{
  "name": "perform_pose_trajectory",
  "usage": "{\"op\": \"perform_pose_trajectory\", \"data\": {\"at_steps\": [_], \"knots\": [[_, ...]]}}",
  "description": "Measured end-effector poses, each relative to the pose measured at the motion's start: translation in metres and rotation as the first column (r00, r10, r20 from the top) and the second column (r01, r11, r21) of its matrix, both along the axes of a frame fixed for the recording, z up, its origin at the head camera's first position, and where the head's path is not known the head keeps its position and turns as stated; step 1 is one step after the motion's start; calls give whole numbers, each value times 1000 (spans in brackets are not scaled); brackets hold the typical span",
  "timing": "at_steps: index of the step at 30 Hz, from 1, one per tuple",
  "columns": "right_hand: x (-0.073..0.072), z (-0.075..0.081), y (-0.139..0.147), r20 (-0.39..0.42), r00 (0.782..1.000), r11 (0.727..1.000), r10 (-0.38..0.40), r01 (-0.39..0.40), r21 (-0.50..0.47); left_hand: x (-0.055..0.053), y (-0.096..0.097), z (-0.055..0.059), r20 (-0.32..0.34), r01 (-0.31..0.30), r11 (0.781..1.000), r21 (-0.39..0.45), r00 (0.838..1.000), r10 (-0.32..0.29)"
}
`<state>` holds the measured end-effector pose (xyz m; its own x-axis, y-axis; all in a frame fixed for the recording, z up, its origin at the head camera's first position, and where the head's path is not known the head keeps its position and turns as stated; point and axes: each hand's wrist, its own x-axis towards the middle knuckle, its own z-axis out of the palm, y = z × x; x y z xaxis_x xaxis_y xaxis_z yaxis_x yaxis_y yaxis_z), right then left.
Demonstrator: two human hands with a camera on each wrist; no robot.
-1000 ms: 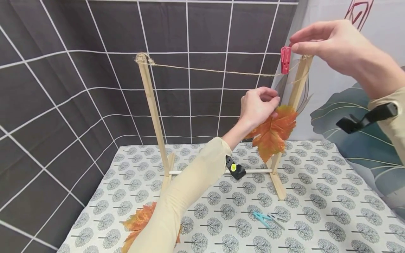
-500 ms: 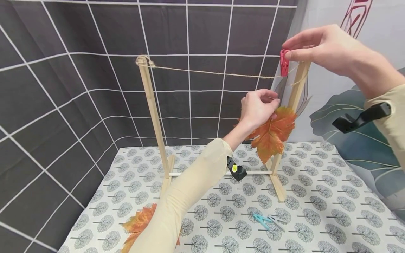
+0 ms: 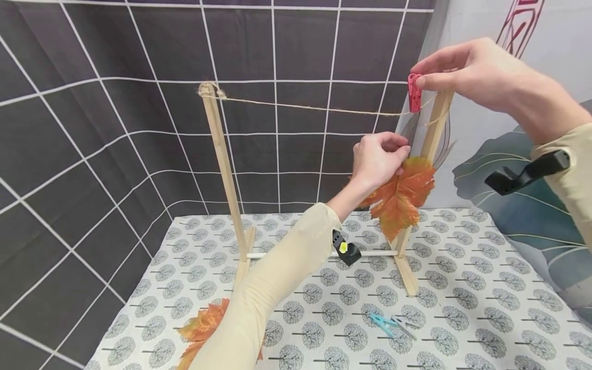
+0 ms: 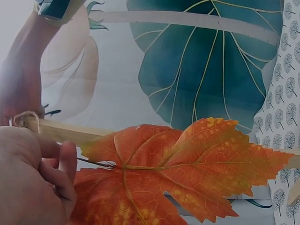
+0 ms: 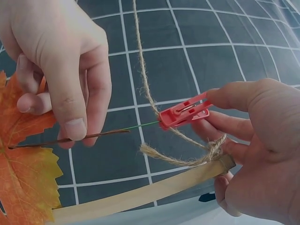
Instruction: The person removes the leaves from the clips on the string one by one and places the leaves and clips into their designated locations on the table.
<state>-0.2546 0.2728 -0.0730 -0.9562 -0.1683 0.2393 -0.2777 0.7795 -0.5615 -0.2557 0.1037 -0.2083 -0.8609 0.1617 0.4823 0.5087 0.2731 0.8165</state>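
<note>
My left hand pinches the brown stem of an orange artificial maple leaf, which hangs below the fingers. A thin green wire runs from the stem's end to the red clothespin. That clothespin sits on the twine near the right post. Its handles lie between the thumb and fingers of my right hand. In the right wrist view the clothespin's nose meets both twine and wire; how firmly it bites is hard to tell.
Twine spans the wooden frame's left post and right post; a white rod joins them low down. A blue clothespin and a grey clothespin lie on the patterned tablecloth. Another orange leaf is partly behind my left sleeve.
My right hand has come slightly left and down, its thumb now over the red clothespin's upper end. The left hand and leaf have barely moved.
</note>
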Motion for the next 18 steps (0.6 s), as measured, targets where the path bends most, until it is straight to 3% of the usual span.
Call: {"op": "perform_pose_trajectory", "data": {"at_steps": [8, 18], "knots": [[-1, -1, -1, -11, 1000, 1000, 13, -13, -28, 0, 4, 1, -34, -39, 999, -21, 999, 38], [-2, -2, -1, -25, 1000, 998, -3, 1, -71, 1, 4, 2, -46, -41, 999, -4, 998, 41]]}}
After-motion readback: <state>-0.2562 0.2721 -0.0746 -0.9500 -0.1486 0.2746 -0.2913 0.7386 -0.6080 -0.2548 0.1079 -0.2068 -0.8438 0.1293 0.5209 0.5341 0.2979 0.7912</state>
